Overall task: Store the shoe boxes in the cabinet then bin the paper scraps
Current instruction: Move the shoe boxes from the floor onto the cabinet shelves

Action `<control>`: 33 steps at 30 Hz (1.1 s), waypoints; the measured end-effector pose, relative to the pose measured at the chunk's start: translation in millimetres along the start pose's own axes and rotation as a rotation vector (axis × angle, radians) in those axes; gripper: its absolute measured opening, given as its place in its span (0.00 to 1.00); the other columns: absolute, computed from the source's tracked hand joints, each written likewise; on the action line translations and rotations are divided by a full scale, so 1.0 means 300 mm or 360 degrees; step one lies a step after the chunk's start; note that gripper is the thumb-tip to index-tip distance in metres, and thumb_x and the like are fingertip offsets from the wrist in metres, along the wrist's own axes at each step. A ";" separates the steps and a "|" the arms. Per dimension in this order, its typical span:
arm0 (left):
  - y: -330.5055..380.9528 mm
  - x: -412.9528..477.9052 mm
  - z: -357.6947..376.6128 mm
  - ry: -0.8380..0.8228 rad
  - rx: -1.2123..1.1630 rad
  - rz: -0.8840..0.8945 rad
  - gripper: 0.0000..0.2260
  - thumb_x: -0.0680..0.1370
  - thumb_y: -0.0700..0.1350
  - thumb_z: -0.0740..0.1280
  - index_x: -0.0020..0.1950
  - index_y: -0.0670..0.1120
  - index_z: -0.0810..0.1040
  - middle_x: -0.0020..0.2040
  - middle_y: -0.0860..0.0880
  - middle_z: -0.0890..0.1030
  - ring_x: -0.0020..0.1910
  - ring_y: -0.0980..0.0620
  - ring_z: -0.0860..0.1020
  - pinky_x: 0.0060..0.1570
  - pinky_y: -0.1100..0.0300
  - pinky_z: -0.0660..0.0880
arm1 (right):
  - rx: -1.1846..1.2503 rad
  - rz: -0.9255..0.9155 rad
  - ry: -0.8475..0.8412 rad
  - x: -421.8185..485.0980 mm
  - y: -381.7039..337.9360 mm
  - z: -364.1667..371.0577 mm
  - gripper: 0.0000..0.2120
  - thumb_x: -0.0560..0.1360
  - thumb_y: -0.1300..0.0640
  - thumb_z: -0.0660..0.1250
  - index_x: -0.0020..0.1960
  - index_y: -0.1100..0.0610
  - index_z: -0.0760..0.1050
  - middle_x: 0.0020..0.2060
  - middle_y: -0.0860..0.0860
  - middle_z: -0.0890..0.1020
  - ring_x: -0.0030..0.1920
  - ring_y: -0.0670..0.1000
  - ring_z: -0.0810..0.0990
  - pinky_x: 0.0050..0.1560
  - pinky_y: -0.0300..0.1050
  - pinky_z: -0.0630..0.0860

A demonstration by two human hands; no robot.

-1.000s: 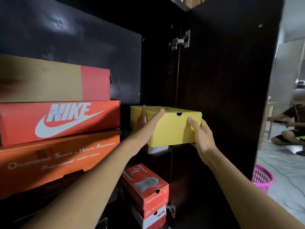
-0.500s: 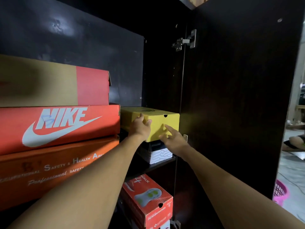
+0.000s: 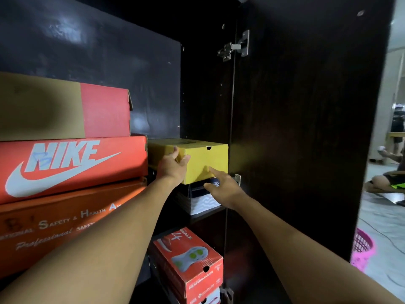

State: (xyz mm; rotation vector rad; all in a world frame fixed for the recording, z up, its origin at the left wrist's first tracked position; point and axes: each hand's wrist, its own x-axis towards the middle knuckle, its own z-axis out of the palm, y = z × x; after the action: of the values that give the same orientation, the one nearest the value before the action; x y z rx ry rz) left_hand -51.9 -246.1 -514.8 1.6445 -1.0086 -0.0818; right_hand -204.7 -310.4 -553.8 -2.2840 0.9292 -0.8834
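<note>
**Q:** Where is the yellow shoe box [image 3: 206, 161]?

**A:** Inside the cabinet [image 3: 109, 62]. It rests on a dark box with a white wave pattern [image 3: 200, 202], just to the right of the red Nike box [image 3: 72, 165].

**Q:** How do the hands stand?

**A:** The left hand [image 3: 172, 167] has its grip clamped on the box's front left corner, fingers round the side and thumb on the front face. The right hand [image 3: 221, 186] has its grip apart, and its outstretched forefinger touches the lower front face.

**Q:** What else is there?

**A:** The Nike box lies between a tan-and-red box [image 3: 65, 110] above and an orange safety-shoes box [image 3: 54, 224] below. A red box [image 3: 190, 260] occupies the lower shelf. The cabinet door [image 3: 306, 128] stands open on the right, and a pink basket [image 3: 361, 249] sits on the floor beyond it.
</note>
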 end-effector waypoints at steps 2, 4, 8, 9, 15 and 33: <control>0.004 -0.012 0.006 0.0037 0.0038 -0.0015 0.26 0.80 0.50 0.65 0.76 0.46 0.64 0.73 0.41 0.69 0.71 0.45 0.69 0.70 0.58 0.65 | 0.0081 0.0032 0.0050 -0.057 0.026 -0.016 0.28 0.80 0.51 0.64 0.78 0.49 0.60 0.74 0.49 0.67 0.74 0.52 0.65 0.71 0.47 0.65; 0.009 -0.034 0.017 0.0078 0.0070 -0.0049 0.25 0.80 0.49 0.64 0.76 0.44 0.64 0.72 0.41 0.71 0.70 0.44 0.70 0.69 0.57 0.65 | 0.0129 0.0075 0.0098 -0.130 0.067 -0.026 0.27 0.79 0.50 0.65 0.77 0.49 0.63 0.65 0.51 0.74 0.68 0.51 0.71 0.67 0.46 0.69; 0.023 -0.140 0.055 0.0053 0.0039 -0.0066 0.27 0.80 0.52 0.62 0.77 0.43 0.62 0.72 0.43 0.71 0.71 0.43 0.69 0.69 0.56 0.65 | 0.0173 0.0127 0.0200 -0.342 0.157 -0.055 0.24 0.78 0.51 0.67 0.73 0.51 0.70 0.67 0.52 0.76 0.67 0.52 0.75 0.67 0.49 0.72; 0.029 -0.184 0.065 0.0041 0.0028 -0.0039 0.28 0.80 0.54 0.63 0.77 0.44 0.62 0.72 0.44 0.71 0.71 0.44 0.69 0.69 0.55 0.65 | 0.0196 0.0140 0.0227 -0.414 0.178 -0.064 0.23 0.78 0.52 0.67 0.73 0.52 0.70 0.67 0.51 0.76 0.67 0.51 0.75 0.67 0.47 0.72; -0.021 -0.609 0.220 -0.0173 -0.0083 0.0162 0.23 0.77 0.53 0.67 0.70 0.46 0.73 0.64 0.45 0.78 0.64 0.48 0.76 0.65 0.55 0.71 | 0.0179 0.0327 0.0429 -0.956 0.375 -0.105 0.21 0.79 0.52 0.67 0.71 0.51 0.72 0.65 0.46 0.77 0.62 0.45 0.78 0.60 0.37 0.72; -0.345 -2.000 0.830 -0.1638 -0.0140 -0.0888 0.18 0.80 0.47 0.64 0.69 0.42 0.73 0.63 0.42 0.79 0.57 0.44 0.79 0.50 0.58 0.77 | -0.0094 0.2096 0.0598 -2.077 0.905 0.013 0.30 0.77 0.45 0.63 0.77 0.49 0.61 0.76 0.59 0.60 0.76 0.60 0.60 0.73 0.59 0.60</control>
State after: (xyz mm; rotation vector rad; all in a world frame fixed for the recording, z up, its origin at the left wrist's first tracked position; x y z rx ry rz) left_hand -504.8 -54.2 -951.6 1.7533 -1.1985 -1.4351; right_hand -657.5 -16.4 -967.0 -1.0387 2.1899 -0.6111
